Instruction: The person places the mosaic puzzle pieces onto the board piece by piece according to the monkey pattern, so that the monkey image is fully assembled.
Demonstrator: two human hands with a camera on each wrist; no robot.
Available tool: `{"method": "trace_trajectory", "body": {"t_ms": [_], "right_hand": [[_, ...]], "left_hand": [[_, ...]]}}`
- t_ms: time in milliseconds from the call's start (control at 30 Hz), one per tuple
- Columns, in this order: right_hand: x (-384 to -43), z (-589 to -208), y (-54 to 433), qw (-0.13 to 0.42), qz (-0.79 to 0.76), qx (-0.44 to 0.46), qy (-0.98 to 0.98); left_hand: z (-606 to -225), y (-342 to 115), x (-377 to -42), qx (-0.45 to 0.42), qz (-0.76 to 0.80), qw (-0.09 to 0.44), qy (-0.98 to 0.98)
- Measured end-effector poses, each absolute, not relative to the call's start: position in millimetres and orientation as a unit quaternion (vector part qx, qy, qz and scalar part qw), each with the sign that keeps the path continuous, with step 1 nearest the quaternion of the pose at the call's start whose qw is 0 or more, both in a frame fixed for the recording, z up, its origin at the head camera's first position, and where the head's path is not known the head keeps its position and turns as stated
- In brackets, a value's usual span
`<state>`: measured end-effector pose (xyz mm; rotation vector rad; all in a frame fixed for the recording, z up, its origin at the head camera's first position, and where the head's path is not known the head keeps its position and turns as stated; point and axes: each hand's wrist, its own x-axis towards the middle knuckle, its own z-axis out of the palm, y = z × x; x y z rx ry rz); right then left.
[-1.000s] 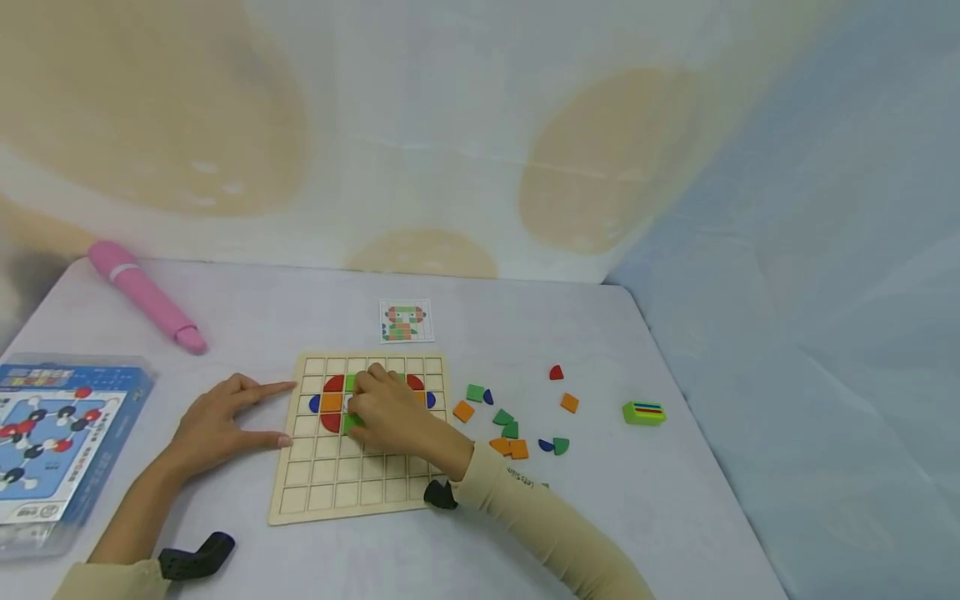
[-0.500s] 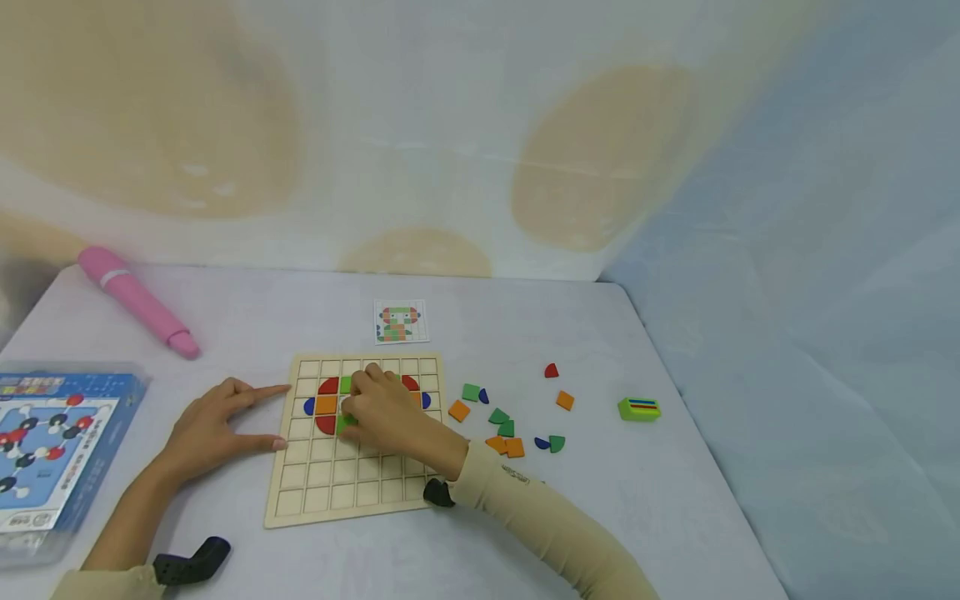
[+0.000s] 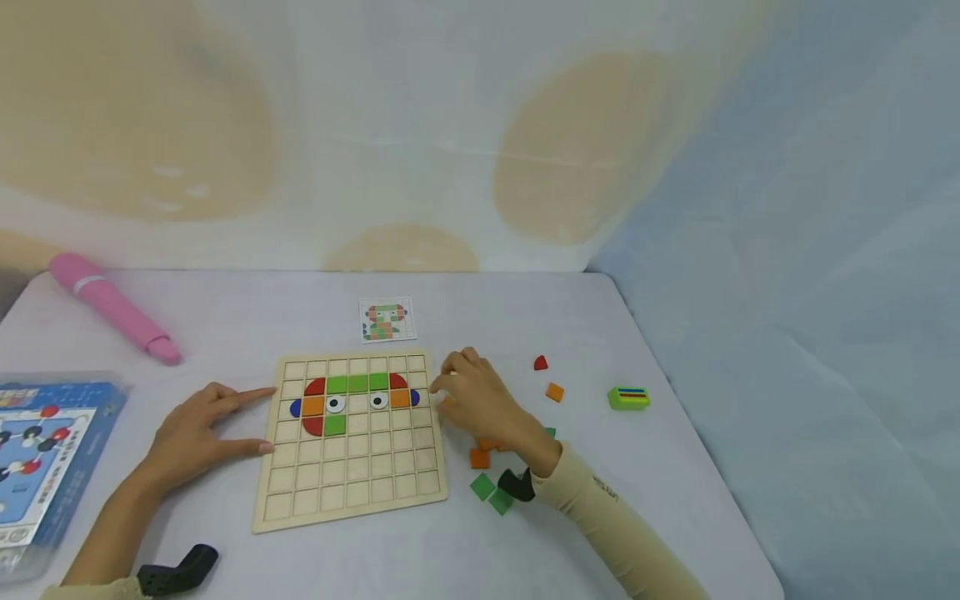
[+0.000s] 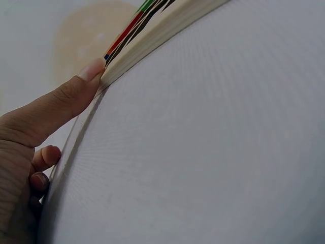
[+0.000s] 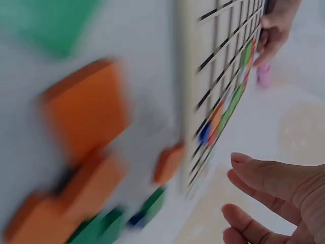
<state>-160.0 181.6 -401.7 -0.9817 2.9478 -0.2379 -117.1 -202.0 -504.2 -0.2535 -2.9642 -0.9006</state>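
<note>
A wooden grid board (image 3: 360, 471) lies on the table with coloured tiles in its upper half. Two round eye tiles (image 3: 335, 404) sit among green squares (image 3: 357, 382), orange squares (image 3: 312, 406), red quarter-circles (image 3: 312, 426) and blue half-circles (image 3: 415, 397). Along the board's left edge, my left hand (image 3: 187, 429) rests thumb and index fingertip, both stretched out. Past the right edge hovers my right hand (image 3: 483, 400), hiding part of the loose tiles. In the right wrist view its thumb and fingers stand apart with nothing between them, near loose orange tiles (image 5: 91, 107).
Behind the board lies a small pattern card (image 3: 387, 320). Loose green tiles (image 3: 482, 487), an orange square (image 3: 554, 392) and a red quarter-circle (image 3: 540, 362) are scattered right. A lime-green block (image 3: 628, 398) stands farther right. Leftward are a pink cylinder (image 3: 112, 308) and a boxed set (image 3: 52, 467).
My right hand has lifted off the middle of the board and moved right, over the loose tiles, uncovering both eye tiles. My left hand keeps its place at the board's edge.
</note>
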Motion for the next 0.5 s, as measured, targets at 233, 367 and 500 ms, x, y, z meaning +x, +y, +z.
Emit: {"method": "trace_trajectory", "body": {"t_ms": [233, 367, 500], "right_hand": [[-160, -411, 239, 0.001, -0.109, -0.256, 0.961], [-157, -418, 255, 0.007, -0.107, -0.226, 0.968], [-154, -420, 265, 0.010, -0.115, -0.213, 0.970]], "left_hand": [[-503, -206, -115, -0.080, -0.291, 0.034, -0.953], [-504, -205, -115, -0.088, -0.292, 0.041, -0.951], [-505, -202, -115, -0.089, -0.291, 0.037, -0.952]]}}
